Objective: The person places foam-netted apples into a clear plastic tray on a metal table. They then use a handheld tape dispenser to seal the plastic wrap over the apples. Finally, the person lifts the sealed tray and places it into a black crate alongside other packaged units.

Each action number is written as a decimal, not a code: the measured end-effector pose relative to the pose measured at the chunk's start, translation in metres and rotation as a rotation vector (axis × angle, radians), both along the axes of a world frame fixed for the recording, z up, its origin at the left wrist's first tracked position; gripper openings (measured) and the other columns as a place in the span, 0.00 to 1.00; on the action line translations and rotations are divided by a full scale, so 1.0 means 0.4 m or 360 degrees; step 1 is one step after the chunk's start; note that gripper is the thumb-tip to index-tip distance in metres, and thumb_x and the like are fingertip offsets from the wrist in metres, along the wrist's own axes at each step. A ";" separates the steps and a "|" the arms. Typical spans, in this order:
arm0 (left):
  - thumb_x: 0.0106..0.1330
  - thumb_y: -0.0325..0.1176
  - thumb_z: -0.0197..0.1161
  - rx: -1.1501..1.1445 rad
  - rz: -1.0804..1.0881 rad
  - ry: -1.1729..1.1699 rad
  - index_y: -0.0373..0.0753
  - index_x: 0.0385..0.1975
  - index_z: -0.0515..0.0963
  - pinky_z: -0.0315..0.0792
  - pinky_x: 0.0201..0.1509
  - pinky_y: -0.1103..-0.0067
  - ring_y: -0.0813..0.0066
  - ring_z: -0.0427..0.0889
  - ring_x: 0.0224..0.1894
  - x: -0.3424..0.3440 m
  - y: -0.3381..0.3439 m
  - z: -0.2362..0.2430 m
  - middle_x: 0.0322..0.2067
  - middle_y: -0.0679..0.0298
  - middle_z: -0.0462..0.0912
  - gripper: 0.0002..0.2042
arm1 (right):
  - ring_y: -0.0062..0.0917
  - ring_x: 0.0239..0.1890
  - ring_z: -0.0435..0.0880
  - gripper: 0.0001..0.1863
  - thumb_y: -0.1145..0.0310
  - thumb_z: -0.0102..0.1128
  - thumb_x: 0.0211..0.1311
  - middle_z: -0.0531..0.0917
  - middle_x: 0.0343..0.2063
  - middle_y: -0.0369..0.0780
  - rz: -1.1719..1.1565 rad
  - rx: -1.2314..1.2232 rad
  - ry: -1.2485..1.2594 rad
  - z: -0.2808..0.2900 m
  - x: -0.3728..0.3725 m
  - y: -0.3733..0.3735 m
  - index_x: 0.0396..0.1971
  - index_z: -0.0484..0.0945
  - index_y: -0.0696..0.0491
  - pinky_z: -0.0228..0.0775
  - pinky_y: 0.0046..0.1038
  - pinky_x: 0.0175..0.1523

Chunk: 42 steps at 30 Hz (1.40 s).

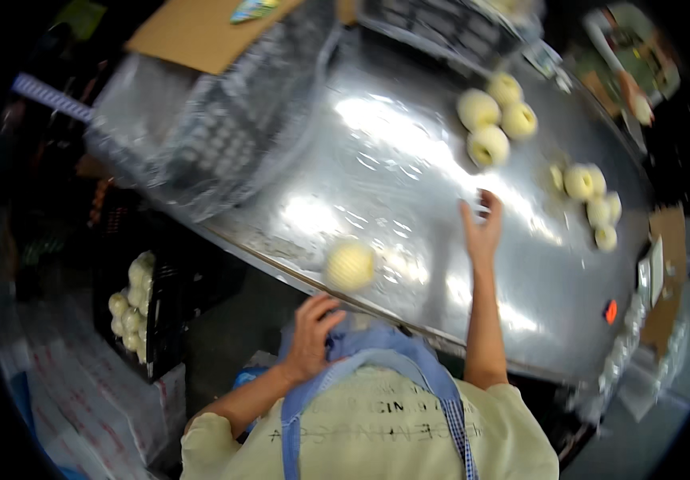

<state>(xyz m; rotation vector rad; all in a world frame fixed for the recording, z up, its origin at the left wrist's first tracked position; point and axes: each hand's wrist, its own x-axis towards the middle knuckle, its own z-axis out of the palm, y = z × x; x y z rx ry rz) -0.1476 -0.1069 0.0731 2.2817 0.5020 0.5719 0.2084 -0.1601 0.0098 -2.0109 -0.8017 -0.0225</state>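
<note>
My right hand [481, 224] reaches over the steel table [393, 184] with fingers apart and empty, just short of a cluster of pale round items in foam net sleeves [487, 146]. My left hand [313, 336] is open at the near edge, fingers slightly bent, beside my apron. A single netted pale round item [350, 264] lies on the table just beyond it, slightly blurred. Another cluster of smaller pale items [579, 182] sits farther right.
Plastic-lined crates [217, 136] stand at the back, one under cardboard [185, 36]. A black crate of white bagged items [148, 320] is below left. A small red object [610, 310] lies at right. Another person's hand [637, 100] shows at upper right.
</note>
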 end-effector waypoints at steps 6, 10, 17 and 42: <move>0.52 0.34 0.67 0.0121 -0.0131 -0.0156 0.42 0.55 0.64 0.57 0.62 0.61 0.53 0.60 0.60 0.073 0.004 -0.045 0.53 0.55 0.63 0.29 | 0.44 0.55 0.64 0.47 0.48 0.71 0.41 0.67 0.52 0.54 0.0067 -0.0077 -0.0278 -0.052 0.287 0.121 0.57 0.61 0.63 0.57 0.38 0.59; 0.56 0.32 0.62 0.0251 -0.0160 -0.0260 0.39 0.54 0.66 0.58 0.63 0.62 0.55 0.62 0.60 0.065 0.019 -0.024 0.52 0.56 0.65 0.24 | 0.48 0.58 0.63 0.50 0.43 0.70 0.38 0.65 0.55 0.56 -0.0288 -0.0408 -0.0223 -0.106 0.360 0.189 0.57 0.62 0.61 0.56 0.41 0.61; 0.52 0.26 0.61 0.0026 0.0308 -0.0163 0.37 0.49 0.70 0.63 0.59 0.67 0.58 0.67 0.56 0.072 0.013 -0.041 0.49 0.55 0.69 0.21 | 0.43 0.53 0.71 0.46 0.47 0.71 0.39 0.71 0.52 0.51 -0.0399 -0.0126 0.0135 -0.168 0.438 0.170 0.56 0.63 0.57 0.64 0.38 0.57; 0.52 0.24 0.65 -0.0881 0.0091 -0.0476 0.38 0.63 0.52 0.57 0.65 0.70 0.59 0.57 0.64 0.271 0.026 0.005 0.60 0.53 0.57 0.38 | 0.33 0.58 0.62 0.47 0.56 0.66 0.48 0.58 0.58 0.44 0.0916 0.0380 0.1234 0.195 -0.317 -0.083 0.63 0.49 0.57 0.54 0.33 0.62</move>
